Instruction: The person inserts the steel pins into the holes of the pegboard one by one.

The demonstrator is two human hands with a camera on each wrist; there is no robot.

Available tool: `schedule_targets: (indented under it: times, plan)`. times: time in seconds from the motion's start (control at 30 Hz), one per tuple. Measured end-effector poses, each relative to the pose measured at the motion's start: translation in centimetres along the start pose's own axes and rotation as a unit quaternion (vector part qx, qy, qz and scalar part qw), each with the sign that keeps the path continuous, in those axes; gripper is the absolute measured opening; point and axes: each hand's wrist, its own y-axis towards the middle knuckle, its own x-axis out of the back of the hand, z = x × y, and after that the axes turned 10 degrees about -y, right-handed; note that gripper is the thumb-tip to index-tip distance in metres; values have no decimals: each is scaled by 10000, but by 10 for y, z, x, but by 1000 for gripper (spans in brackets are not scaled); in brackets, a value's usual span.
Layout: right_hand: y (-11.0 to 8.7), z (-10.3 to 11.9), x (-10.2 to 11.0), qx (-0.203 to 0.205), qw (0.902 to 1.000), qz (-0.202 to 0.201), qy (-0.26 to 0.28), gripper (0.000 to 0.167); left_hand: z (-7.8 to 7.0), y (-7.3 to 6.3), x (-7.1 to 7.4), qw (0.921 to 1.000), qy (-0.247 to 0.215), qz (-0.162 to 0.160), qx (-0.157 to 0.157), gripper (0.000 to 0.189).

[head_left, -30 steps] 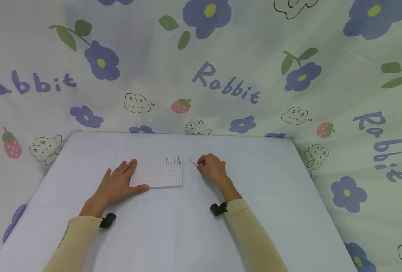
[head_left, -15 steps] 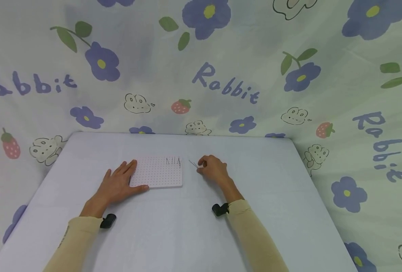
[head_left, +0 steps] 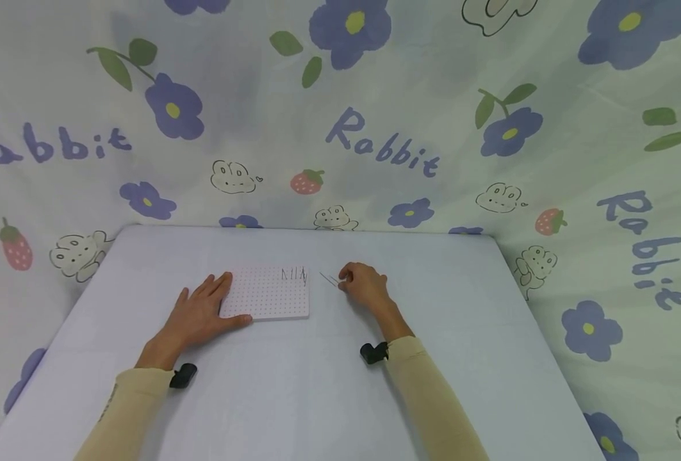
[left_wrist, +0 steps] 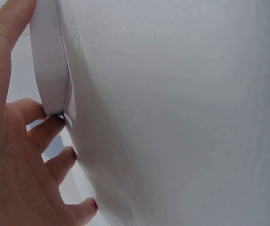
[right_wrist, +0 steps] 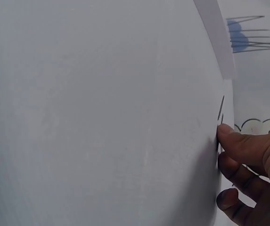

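A white board [head_left: 259, 301] with a grid of small dark dots lies left of the table's middle. Several thin dark needles [head_left: 294, 273] stand in its far right corner, some tilted. My left hand [head_left: 198, 314] rests against the board's left side, fingers spread, thumb along the near edge; the left wrist view shows the fingertips touching the board's side [left_wrist: 50, 61]. To the right of the board, my right hand [head_left: 365, 286] pinches one loose needle [right_wrist: 217, 143] low over the table. Another needle [head_left: 327, 279] lies beside it, pointing toward the board.
A white cloth covers the table [head_left: 294, 397]. Behind it and at the sides hangs a curtain [head_left: 271, 128] printed with flowers, rabbits and strawberries. Each wrist wears a small black camera, the left camera [head_left: 183, 376] and the right camera [head_left: 373, 353].
My right hand has shifted slightly right, and one loose needle has slid with it, apart from the other. The left hand and the board keep their place.
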Motion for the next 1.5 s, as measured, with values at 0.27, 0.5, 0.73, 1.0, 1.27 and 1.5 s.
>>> schedule_targets:
  times: [0.27,0.5,0.73,1.0,1.27,1.5]
  plan:
    - [4,3,-2,-72,9997,-190,-101,13,1,-1,0,10000,-10,3,16,124]
    - [6,3,-4,-141,9998,-120,-107,15,2,-2,-1,10000,-58,1,19,124]
    - [8,5,-5,-193,9993,-173,-252,8,4,-2,-2,10000,-18,-20,10,124]
    - [7,8,-4,-140,9975,-237,-649,10,4,-2,-1,10000,-42,-21,34,125]
    - [6,9,-5,-116,9968,-313,-727,13,2,-1,-1,10000,-58,-23,14,125]
    - [6,9,-6,-112,9965,-375,-744,11,1,0,0,10000,-78,-10,15,125]
